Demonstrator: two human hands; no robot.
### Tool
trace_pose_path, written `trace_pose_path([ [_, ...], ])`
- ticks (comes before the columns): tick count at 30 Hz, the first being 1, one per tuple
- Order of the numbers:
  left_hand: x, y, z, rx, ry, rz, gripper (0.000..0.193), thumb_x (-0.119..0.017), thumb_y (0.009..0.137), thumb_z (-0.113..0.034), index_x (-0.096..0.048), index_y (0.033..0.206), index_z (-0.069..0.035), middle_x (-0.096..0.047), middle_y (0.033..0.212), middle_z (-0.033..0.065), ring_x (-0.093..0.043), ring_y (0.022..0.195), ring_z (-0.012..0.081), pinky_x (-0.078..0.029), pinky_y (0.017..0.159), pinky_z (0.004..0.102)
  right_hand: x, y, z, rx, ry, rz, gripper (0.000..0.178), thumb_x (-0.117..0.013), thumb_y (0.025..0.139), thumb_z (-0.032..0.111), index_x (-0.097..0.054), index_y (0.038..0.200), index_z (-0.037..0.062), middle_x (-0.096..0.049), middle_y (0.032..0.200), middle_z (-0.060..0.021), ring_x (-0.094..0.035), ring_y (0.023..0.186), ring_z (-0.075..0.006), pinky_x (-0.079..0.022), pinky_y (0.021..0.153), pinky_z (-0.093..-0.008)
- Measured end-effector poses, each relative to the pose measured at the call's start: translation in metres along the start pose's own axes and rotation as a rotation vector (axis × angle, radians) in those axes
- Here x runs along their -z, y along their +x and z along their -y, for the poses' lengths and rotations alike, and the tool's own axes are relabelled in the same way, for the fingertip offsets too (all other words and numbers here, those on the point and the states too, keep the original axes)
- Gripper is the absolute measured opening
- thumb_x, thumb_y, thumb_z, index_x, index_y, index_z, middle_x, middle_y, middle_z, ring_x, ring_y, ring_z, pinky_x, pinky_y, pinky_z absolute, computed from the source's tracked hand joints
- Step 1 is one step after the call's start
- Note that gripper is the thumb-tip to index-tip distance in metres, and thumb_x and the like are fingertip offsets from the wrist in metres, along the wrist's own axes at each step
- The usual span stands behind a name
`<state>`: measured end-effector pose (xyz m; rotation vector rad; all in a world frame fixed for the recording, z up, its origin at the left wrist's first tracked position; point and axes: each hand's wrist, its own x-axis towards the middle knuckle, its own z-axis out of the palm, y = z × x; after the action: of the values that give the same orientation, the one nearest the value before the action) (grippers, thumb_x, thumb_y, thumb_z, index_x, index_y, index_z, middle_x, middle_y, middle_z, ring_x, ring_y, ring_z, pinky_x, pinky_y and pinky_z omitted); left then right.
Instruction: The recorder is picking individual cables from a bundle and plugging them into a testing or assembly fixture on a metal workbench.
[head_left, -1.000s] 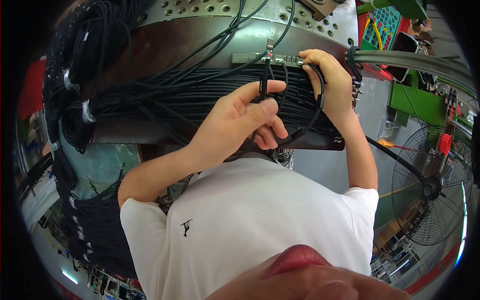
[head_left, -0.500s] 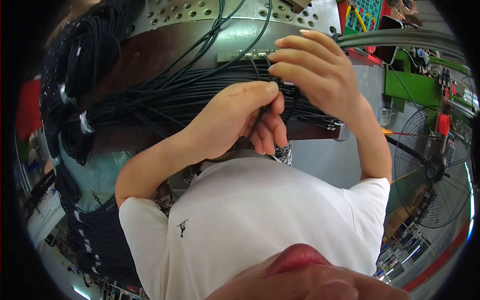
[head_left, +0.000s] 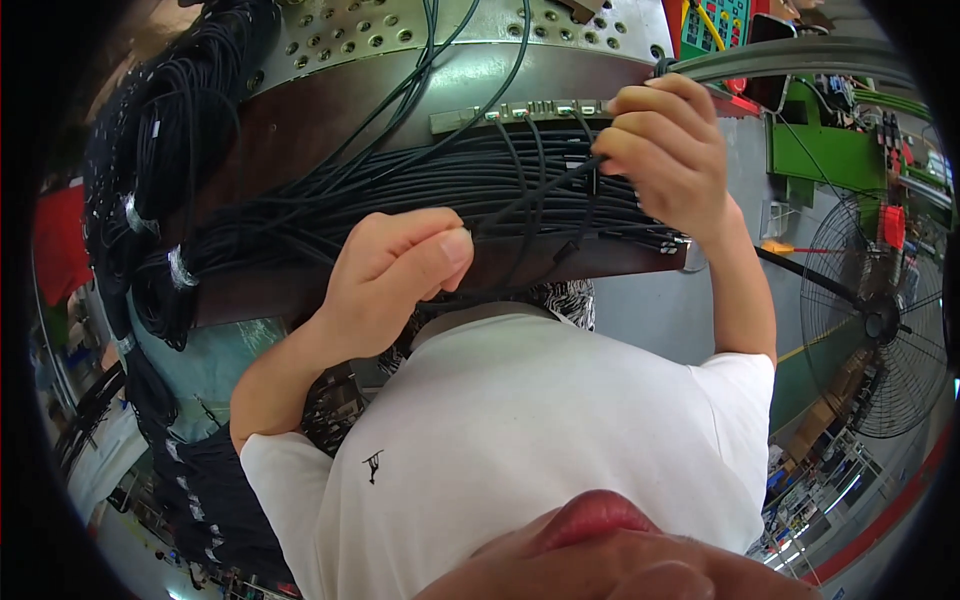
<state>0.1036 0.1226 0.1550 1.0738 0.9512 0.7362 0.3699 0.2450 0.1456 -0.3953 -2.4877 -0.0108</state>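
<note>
A black cable [head_left: 545, 189] stretches slantwise between my two hands. Its lower left part runs into my left hand [head_left: 400, 275], whose thumb presses on curled fingers. Higher up and to the right, my right hand [head_left: 668, 150] pinches the other part with its fingers bent. Under this cable lies a broad bundle of black cables [head_left: 400, 190] along the brown bench [head_left: 290, 120]. Behind the bundle is a metal strip [head_left: 450, 121] with small fittings, from which several cables hang down toward me. The cable ends inside my fingers are hidden.
Thick black cable coils [head_left: 185, 110] hang over the bench's left side, tied with clear wrap. A perforated metal plate [head_left: 470, 25] lies at the back. On the right are a grey curved bar [head_left: 800, 58], a green machine part [head_left: 820, 150] and a black fan [head_left: 880, 320].
My hands have moved apart: the left down and leftward, the right a little rightward and down. The cable between them is now drawn out straight, and more of the metal strip shows.
</note>
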Motion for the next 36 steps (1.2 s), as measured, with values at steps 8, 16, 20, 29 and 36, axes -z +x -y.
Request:
trace_pose_path([
  [8,0.006,0.007,-0.007,-0.066,0.13,0.215,0.03,-0.05,0.093,-0.014,-0.049,0.065,-0.001,-0.048,0.056,0.0018,-0.039,0.05,0.0076,-0.032,0.047,0.0256,0.003,-0.047,-0.021,-0.172,-0.339,0.032,0.028,-0.078,0.069,0.015,-0.069,0.096,0.016,-0.058,0.093,0.0006,-0.058,0.087,-0.0195,-0.048,0.078,-0.0353],
  [16,-0.026,0.063,-0.002,-0.745,1.021,-0.287,0.032,-0.058,0.091,-0.028,-0.066,0.114,-0.007,-0.06,0.108,0.0102,-0.054,0.092,0.0267,-0.046,0.079,0.0345,-0.033,-0.032,-0.002,-0.547,0.215,-0.073,0.024,-0.071,0.078,-0.001,-0.067,0.1,0.0048,-0.066,0.089,-0.0086,-0.065,0.079,-0.0266,-0.052,0.069,-0.0345],
  [20,-0.042,0.062,0.012,-0.672,1.044,-0.109,0.025,-0.063,0.088,-0.034,-0.071,0.094,-0.01,-0.052,0.127,0.007,-0.043,0.115,0.0299,-0.034,0.097,0.0416,-0.037,-0.036,-0.014,-0.512,0.298,-0.024,0.016,-0.068,0.078,-0.005,-0.065,0.092,0.0013,-0.067,0.088,-0.0101,-0.065,0.081,-0.0282,-0.052,0.07,-0.0348],
  [29,0.028,0.062,0.006,-0.606,0.972,-0.346,0.017,-0.063,0.091,-0.018,-0.068,0.101,-0.007,-0.063,0.106,0.0052,-0.052,0.102,0.0266,-0.041,0.091,0.0378,-0.026,-0.028,-0.016,-0.335,0.164,0.074,0.022,-0.066,0.073,-0.009,-0.063,0.091,0.0032,-0.063,0.085,-0.0081,-0.062,0.077,-0.0262,-0.051,0.067,-0.0347],
  [36,0.102,0.113,0.002,-0.343,0.786,-0.584,0.026,-0.051,0.1,-0.023,-0.064,0.106,-0.002,-0.066,0.093,0.0033,-0.061,0.083,0.0132,-0.048,0.076,0.0248,-0.019,-0.011,-0.014,-0.261,-0.047,0.303,0.018,-0.061,0.069,-0.003,-0.057,0.085,0.0047,-0.053,0.078,-0.0062,-0.057,0.074,-0.0238,-0.05,0.063,-0.0341],
])
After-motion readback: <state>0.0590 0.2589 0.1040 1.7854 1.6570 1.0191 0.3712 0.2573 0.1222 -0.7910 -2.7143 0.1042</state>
